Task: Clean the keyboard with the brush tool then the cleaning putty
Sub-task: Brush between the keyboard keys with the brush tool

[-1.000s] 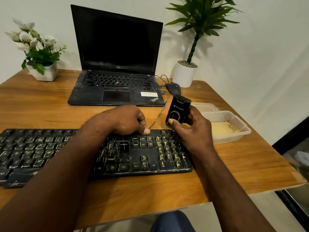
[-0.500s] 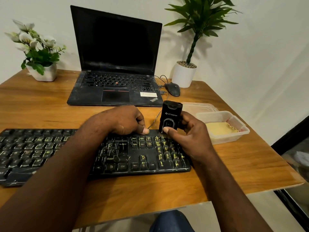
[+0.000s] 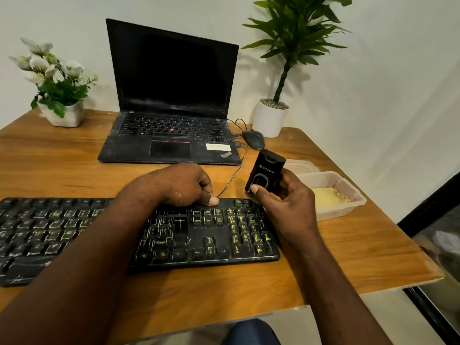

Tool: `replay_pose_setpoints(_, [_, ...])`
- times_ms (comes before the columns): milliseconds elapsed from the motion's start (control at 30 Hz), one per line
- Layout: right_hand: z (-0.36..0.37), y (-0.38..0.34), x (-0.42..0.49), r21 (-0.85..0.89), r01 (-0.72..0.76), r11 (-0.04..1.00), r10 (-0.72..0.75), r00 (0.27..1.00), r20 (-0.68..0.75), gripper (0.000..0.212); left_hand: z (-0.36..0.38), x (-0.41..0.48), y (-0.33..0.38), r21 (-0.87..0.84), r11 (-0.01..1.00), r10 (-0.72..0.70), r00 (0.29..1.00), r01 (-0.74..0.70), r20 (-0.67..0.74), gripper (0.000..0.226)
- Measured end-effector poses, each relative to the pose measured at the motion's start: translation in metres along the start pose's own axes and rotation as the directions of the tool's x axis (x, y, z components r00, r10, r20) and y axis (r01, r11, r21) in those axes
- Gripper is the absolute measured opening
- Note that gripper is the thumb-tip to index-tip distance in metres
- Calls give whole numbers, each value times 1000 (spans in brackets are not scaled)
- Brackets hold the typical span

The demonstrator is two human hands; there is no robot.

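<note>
Wooden table [image 3: 62, 170], black keyboard [image 3: 219, 235] beneath both hands, left hand [image 3: 179, 183] curled round its far edge (thumb pressing down), right hand [image 3: 286, 200] gripping black brush tool [image 3: 267, 170] tilted above the number-pad corner, clear tub [image 3: 358, 202] just right of that grip, yellow cleaning putty [image 3: 326, 197] inside

Wooden table [image 3: 49, 165] with keyboard [image 3: 211, 235], laptop [image 3: 169, 135], tub [image 3: 341, 210]

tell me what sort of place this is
Most likely a home or small-office desk: a wooden table against a plain wall, an open laptop with a mouse beside it, a separate keyboard in front, and a flower pot and leafy potted plant at the back.
</note>
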State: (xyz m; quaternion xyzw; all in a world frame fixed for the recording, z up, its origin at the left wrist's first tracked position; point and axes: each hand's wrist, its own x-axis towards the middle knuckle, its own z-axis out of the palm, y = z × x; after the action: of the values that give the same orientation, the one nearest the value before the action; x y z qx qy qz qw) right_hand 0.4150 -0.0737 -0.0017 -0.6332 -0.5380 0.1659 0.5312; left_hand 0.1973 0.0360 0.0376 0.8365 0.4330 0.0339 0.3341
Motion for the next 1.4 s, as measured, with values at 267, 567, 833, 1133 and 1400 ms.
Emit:
replay_pose_setpoints(267, [0,-1,-5,-17,8,1000,-8,1000,-3,48,-1,-1,1,8,1000,-1,1000,1,15,22])
replay_pose_setpoints(567, [1,2,-10,-57,25,998,-27,999,-41,49,0,1,1,6,1000,4,1000,-4,9,24])
replay_pose_setpoints(833, [-8,1,-28,43,19,999,-18,1000,-21,46,0,0,2,57,998,6,1000,-7,16,22])
replay_pose_setpoints(1133, [-14,-1,-37,71,35,997,-28,994,-107,43,4,0,-1,89,995,54,990,-42,-131,13])
replay_pose_setpoints(1400, [-5,-3,-27,-113,135,984,-151,977,-148,45,15,-32,11,220,975,93,968,-41,-231,75])
